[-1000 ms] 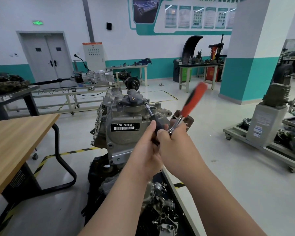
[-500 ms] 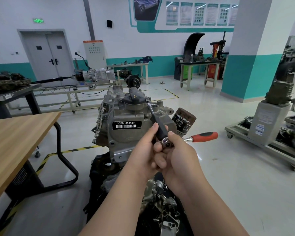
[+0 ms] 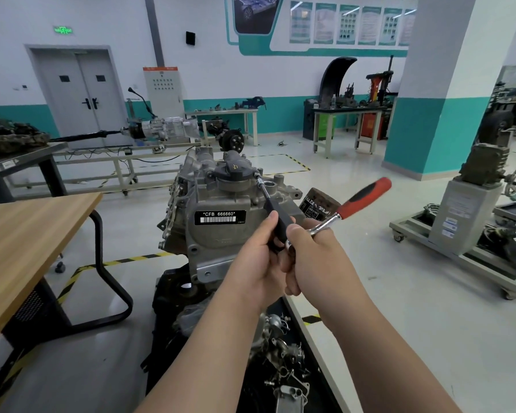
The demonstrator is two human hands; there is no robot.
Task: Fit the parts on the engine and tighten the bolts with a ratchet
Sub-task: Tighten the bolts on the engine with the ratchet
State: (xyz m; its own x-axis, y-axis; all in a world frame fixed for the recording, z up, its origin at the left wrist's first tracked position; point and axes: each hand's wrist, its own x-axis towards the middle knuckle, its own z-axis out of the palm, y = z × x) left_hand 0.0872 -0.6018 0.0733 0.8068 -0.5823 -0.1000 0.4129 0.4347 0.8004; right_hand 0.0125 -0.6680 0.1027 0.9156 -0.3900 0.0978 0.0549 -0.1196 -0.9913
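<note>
A grey engine (image 3: 221, 204) with a "CFB 666660" label and a black filler cap stands on a dark stand in front of me. A long extension bar (image 3: 270, 201) runs from a bolt beside the cap down to my hands. My left hand (image 3: 258, 257) grips the bar's black lower part. My right hand (image 3: 316, 257) grips the head end of a ratchet (image 3: 358, 204), whose red and black handle points up to the right. A dark oil filter (image 3: 318, 207) sticks out on the engine's right side.
A wooden table (image 3: 27, 234) stands at the left. Several loose metal engine parts (image 3: 286, 368) lie on the dark tray below my arms. A grey machine on a wheeled frame (image 3: 465, 231) stands at the right. Yellow and black tape marks the floor.
The ratchet handle swung from upper right down to level at the right, and has now risen back up to the right. Both hands stayed at the bar's end.
</note>
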